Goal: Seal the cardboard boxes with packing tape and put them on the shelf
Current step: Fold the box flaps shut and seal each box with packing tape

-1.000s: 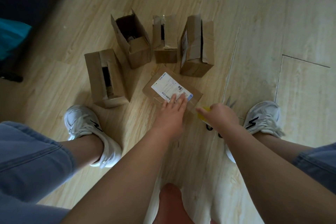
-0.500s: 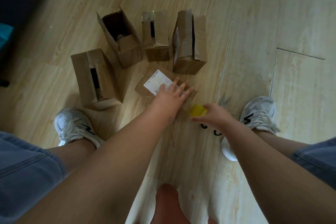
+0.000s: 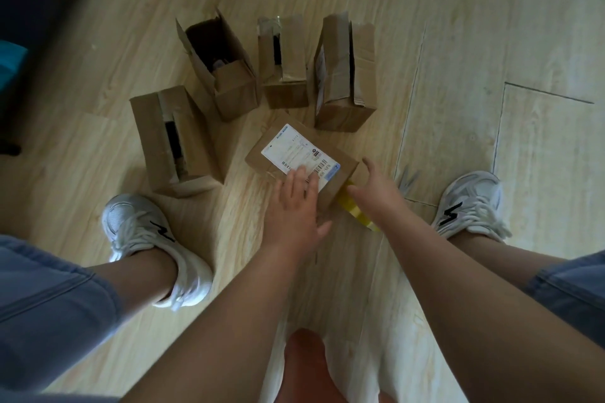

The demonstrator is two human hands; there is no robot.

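Labelled cardboard box [image 3: 332, 195] lies on the floor [image 3: 458, 26], near 4 open boxes [image 3: 284, 88] standing beyond it. Your left hand [image 3: 294, 206] rests flat on its top, fingers straight across the label [image 3: 291, 150]. Your right hand [image 3: 376, 193] is at its right edge, thumb spread, over the yellow tape roll [image 3: 358, 217]; whether it grips the roll cannot be told.

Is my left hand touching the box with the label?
Touching. The head view shows the left hand lying flat on the labelled box, fingers over its label.
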